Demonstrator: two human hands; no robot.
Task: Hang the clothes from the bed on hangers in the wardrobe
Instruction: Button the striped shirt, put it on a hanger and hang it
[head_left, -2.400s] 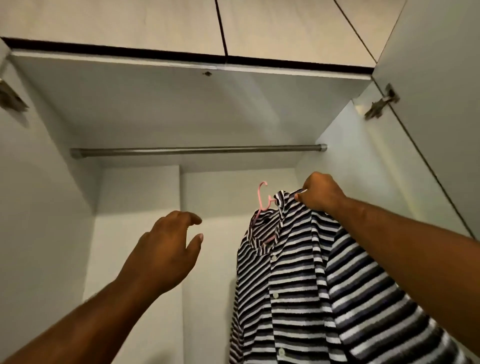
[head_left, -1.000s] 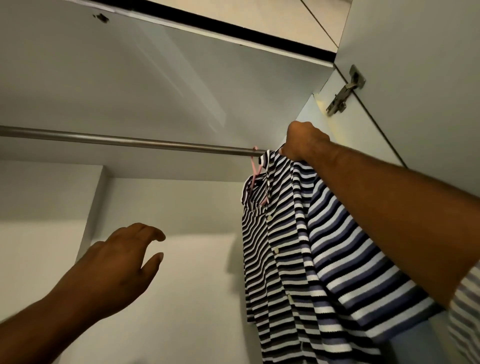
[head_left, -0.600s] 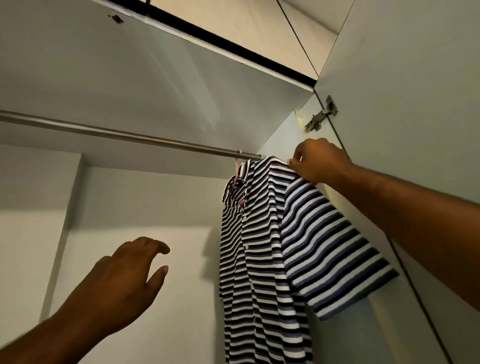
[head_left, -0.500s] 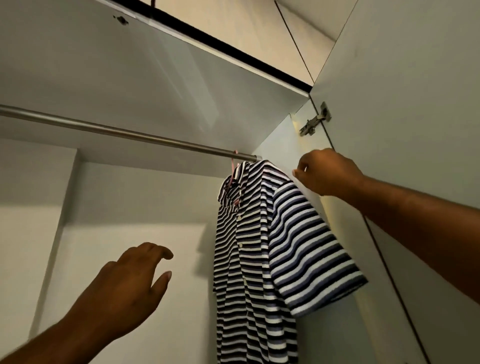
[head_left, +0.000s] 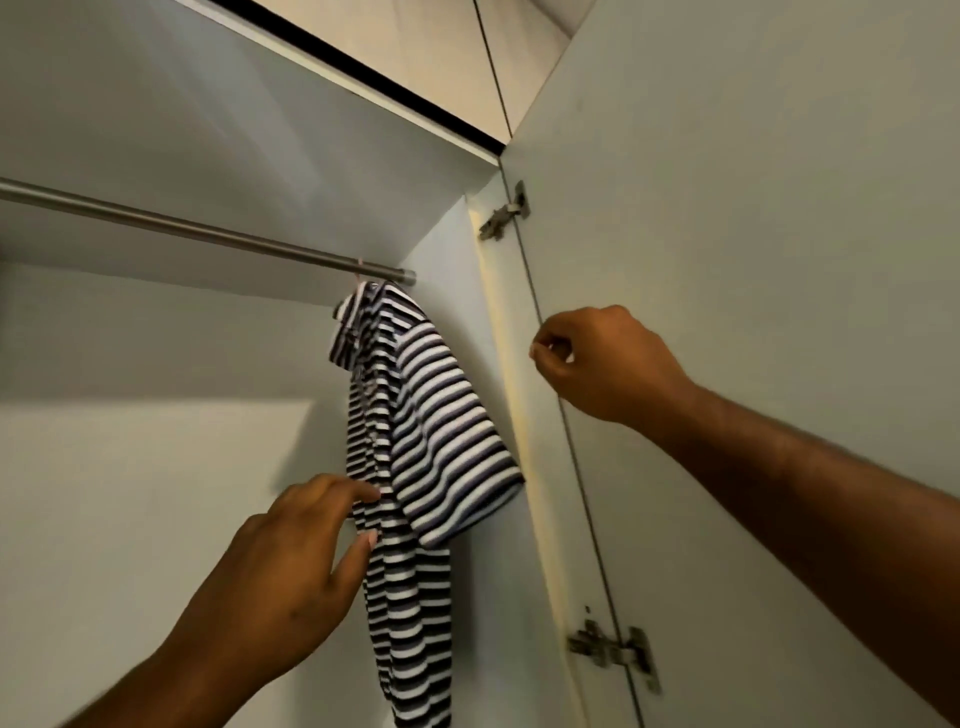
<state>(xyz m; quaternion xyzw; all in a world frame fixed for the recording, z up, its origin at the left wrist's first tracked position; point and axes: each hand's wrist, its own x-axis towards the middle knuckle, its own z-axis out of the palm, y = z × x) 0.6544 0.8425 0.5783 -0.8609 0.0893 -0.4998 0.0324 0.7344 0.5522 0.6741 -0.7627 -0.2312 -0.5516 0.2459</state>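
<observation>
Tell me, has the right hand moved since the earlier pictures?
Yes. The right hand let go of the striped shirt and drew rightward, away from the end of the rod; it is now below the upper hinge.

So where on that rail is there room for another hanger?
The rail is bare from the striped shirt leftward to the picture's edge. It is crowded only at the right end, where the shirt hangs close to the side wall and the left hand touches its front.

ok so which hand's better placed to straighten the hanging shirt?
Left, probably. The left hand has its fingers at the striped shirt front, below the rail; the right hand is curled, empty, off by the door.
</observation>
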